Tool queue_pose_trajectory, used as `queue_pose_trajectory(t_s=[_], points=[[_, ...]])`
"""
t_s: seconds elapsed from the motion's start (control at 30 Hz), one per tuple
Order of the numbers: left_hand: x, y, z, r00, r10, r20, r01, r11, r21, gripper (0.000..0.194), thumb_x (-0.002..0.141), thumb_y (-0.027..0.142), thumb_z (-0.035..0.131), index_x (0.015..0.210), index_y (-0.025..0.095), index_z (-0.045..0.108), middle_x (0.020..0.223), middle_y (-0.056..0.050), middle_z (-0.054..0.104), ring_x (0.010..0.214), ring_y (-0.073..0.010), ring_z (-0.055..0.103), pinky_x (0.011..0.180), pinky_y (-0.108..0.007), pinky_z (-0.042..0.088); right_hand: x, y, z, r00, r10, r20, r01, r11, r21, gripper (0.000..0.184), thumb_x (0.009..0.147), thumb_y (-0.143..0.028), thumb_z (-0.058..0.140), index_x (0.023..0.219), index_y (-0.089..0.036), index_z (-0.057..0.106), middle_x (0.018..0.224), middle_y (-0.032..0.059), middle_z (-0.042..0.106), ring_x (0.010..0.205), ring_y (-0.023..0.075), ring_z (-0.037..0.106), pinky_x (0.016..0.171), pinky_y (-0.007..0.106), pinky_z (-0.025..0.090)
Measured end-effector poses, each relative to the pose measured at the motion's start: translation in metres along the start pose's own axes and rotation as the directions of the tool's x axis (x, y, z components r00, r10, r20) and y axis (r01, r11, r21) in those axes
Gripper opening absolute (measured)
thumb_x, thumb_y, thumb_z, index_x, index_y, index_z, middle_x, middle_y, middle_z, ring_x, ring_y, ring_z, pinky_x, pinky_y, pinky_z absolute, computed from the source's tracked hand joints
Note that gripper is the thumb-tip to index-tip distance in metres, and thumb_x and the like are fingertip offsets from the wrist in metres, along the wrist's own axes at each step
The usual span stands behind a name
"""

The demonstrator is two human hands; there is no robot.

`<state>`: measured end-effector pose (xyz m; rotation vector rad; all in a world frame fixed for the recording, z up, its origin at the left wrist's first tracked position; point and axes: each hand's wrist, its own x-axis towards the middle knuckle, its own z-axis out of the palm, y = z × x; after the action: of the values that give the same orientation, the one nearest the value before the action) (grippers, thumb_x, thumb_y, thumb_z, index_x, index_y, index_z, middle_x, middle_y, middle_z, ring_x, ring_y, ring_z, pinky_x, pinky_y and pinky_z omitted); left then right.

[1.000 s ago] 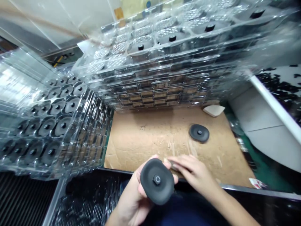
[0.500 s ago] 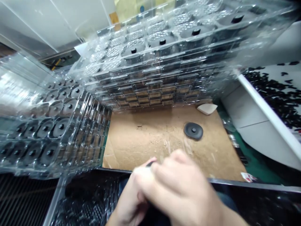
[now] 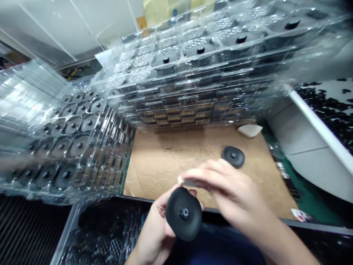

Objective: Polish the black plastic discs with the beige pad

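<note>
My left hand [image 3: 154, 235] grips a black round disc [image 3: 183, 214] with a small metal stud at its centre, held up facing me near the bottom middle. My right hand [image 3: 228, 195] hovers just above and to the right of the disc, its fingers pinched on a small pale piece [image 3: 184, 181] that I cannot make out, blurred by motion. A second black disc [image 3: 233, 156] lies flat on the brown cardboard sheet [image 3: 165, 162] beyond my hands.
Tall stacks of clear plastic trays holding black discs stand at the back [image 3: 198, 73] and at the left [image 3: 55, 140]. A white scrap [image 3: 250, 130] lies on the cardboard. A white bin of small black parts [image 3: 331, 110] sits right. A black tray [image 3: 104, 235] lies below.
My right hand, which covered the disc half a second ago, has lifted up and to the right, so the disc shows again in my left hand.
</note>
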<state>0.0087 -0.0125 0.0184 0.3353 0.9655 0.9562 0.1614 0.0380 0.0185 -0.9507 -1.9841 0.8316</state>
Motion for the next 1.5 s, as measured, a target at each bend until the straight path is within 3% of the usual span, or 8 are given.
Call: queue_pose_trajectory(t_s=[0.27,0.47,0.53,0.67,0.77,1.2,1.37,1.5], points=[[0.001,-0.003,-0.002,0.979,-0.009,-0.203,-0.026,0.985,-0.169,0.062,0.043,0.036,0.085,0.102,0.026,0.066,0.098,-0.002,0.070,0.092,-0.0171,0.060,0.077,-0.021,0.043,-0.066,0.060,0.037,0.944,0.328,0.037,-0.324,0.943,-0.074,0.020,0.087,-0.020,0.051,0.094,-0.025,0.069,0.075,-0.0010,0.069,0.066,0.0160,0.064,0.061,0.029,0.051],[0.006,-0.010,-0.002,0.986,-0.030,-0.165,0.005,0.988,-0.155,0.057,0.047,0.026,0.084,0.101,0.026,0.066,0.103,-0.002,0.067,0.089,-0.0176,0.061,0.074,-0.022,0.045,-0.044,0.027,0.017,0.930,0.341,-0.138,-0.349,0.937,-0.036,0.021,0.088,-0.024,0.050,0.105,-0.024,0.063,0.096,0.0031,0.069,0.075,0.0159,0.066,0.054,0.022,0.052],[0.007,-0.012,-0.002,0.990,-0.007,-0.141,-0.015,0.988,-0.151,0.053,0.048,0.026,0.084,0.099,0.024,0.067,0.098,-0.001,0.067,0.087,-0.0176,0.061,0.075,-0.024,0.045,-0.029,0.001,0.012,0.914,0.243,-0.326,-0.258,0.966,-0.005,0.021,0.088,-0.020,0.050,0.105,-0.024,0.062,0.096,0.0029,0.069,0.076,0.0155,0.066,0.054,0.022,0.051],[0.007,-0.015,-0.005,0.983,0.021,-0.182,-0.052,0.984,-0.168,0.042,0.056,0.027,0.080,0.097,0.024,0.068,0.096,-0.002,0.069,0.094,-0.0192,0.060,0.093,-0.031,0.040,-0.014,-0.030,0.018,0.994,0.008,-0.109,-0.007,1.000,0.013,0.026,0.085,-0.010,0.048,0.106,-0.018,0.061,0.089,0.0044,0.069,0.075,0.0164,0.063,0.069,0.029,0.050],[0.008,-0.018,-0.008,0.969,0.020,-0.245,-0.065,0.981,-0.180,0.044,0.054,0.023,0.081,0.096,0.027,0.068,0.097,0.000,0.069,0.093,-0.0194,0.061,0.093,-0.032,0.041,-0.009,-0.030,0.020,0.991,0.081,0.109,-0.086,0.995,0.045,0.024,0.085,-0.009,0.047,0.095,-0.021,0.064,0.082,0.0002,0.069,0.068,0.0141,0.061,0.065,0.027,0.048],[0.014,-0.016,-0.009,0.987,-0.141,-0.072,0.121,0.966,-0.229,0.050,0.043,0.011,0.082,0.090,0.024,0.070,0.093,0.000,0.070,0.083,-0.0136,0.061,0.078,-0.023,0.043,-0.030,-0.016,-0.013,0.983,0.118,0.138,-0.093,0.980,-0.178,0.024,0.087,-0.012,0.044,0.102,-0.023,0.059,0.075,-0.0012,0.065,0.061,0.0132,0.057,0.058,0.026,0.044],[0.009,-0.014,-0.004,0.976,-0.217,-0.016,0.210,0.960,-0.184,0.043,0.054,0.016,0.079,0.096,0.016,0.068,0.081,-0.002,0.071,0.084,-0.0165,0.062,0.083,-0.026,0.044,-0.009,-0.011,-0.003,0.971,-0.239,0.005,0.237,0.958,-0.161,0.033,0.095,-0.021,0.033,0.098,-0.022,0.065,0.059,0.0001,0.057,0.054,0.0144,0.047,0.055,0.030,0.035],[0.002,-0.010,-0.008,0.989,-0.130,0.065,0.142,0.959,-0.244,0.048,0.053,0.012,0.079,0.098,0.023,0.067,0.094,-0.002,0.072,0.084,-0.0188,0.067,0.072,-0.023,0.051,-0.011,0.013,-0.006,0.989,0.123,-0.086,-0.129,0.990,-0.059,0.024,0.091,-0.020,0.044,0.104,-0.024,0.064,0.087,0.0020,0.069,0.076,0.0149,0.061,0.067,0.028,0.047]])
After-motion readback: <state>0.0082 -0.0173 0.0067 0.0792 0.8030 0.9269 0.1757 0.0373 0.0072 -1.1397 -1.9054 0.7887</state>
